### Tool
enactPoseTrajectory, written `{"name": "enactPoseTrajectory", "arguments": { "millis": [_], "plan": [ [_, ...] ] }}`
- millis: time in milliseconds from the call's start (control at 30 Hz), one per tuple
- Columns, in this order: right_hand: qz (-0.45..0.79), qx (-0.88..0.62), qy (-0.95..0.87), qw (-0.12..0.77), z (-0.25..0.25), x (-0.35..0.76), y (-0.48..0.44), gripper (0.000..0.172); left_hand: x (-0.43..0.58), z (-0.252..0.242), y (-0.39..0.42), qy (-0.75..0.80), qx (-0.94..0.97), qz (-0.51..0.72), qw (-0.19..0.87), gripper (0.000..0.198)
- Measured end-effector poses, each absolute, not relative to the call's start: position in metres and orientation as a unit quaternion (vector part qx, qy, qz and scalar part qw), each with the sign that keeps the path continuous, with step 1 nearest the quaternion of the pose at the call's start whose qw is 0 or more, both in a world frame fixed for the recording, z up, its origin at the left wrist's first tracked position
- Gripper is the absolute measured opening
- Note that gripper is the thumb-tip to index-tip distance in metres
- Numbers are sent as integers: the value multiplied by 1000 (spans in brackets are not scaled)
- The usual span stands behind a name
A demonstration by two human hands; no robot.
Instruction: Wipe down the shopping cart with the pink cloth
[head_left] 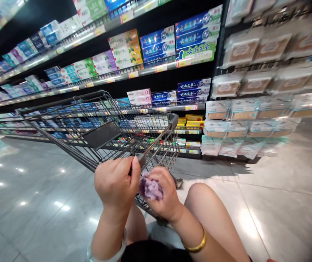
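Observation:
My left hand (117, 183) is closed in a fist over the near corner of a dark grey wire shopping cart (108, 135), its fingers wrapped around the rim and mostly hidden from me. A crumpled light purple cloth (151, 188) is bunched in my right hand (168, 194), just to the right and slightly lower. That hand is closed, and part of the cloth shows between thumb and fingers. The cart stands tilted across my view, its wire basket reaching away in front of my hands. A wheel (178, 182) shows beyond my right hand.
Long shelves (161, 69) stacked with toothpaste boxes (196, 25) run along the far side of the cart. Clear packs (244, 109) hang on a rack at the right. Glossy grey floor tiles (36, 203) lie around, and my bent knee (207, 203) is at the lower right.

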State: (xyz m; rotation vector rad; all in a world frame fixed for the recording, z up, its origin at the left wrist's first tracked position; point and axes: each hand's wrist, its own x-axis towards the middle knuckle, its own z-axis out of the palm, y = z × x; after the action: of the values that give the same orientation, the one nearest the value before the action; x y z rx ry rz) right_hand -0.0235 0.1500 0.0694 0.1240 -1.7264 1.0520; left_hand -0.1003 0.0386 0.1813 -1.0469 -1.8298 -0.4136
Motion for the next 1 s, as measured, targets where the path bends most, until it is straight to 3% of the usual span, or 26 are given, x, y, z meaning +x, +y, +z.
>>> {"name": "enactPoseTrajectory", "arguments": {
  "millis": [233,433,633,833,1000],
  "plan": [
    [438,-220,-672,555,45,-39,182,40,-103,179,35,-749,-430,-173,473,23],
    [439,-30,-738,511,58,-29,159,39,-104,179,34,-746,-423,-170,486,24],
    [449,-199,-719,492,46,-39,178,40,-103,180,34,-745,-432,-179,477,20],
    [453,-41,-746,486,60,-28,161,38,-105,180,33,-744,-430,-174,480,21],
    [437,-168,-754,461,48,-34,168,40,-106,179,32,-742,-434,-178,478,20]
  ]
}}
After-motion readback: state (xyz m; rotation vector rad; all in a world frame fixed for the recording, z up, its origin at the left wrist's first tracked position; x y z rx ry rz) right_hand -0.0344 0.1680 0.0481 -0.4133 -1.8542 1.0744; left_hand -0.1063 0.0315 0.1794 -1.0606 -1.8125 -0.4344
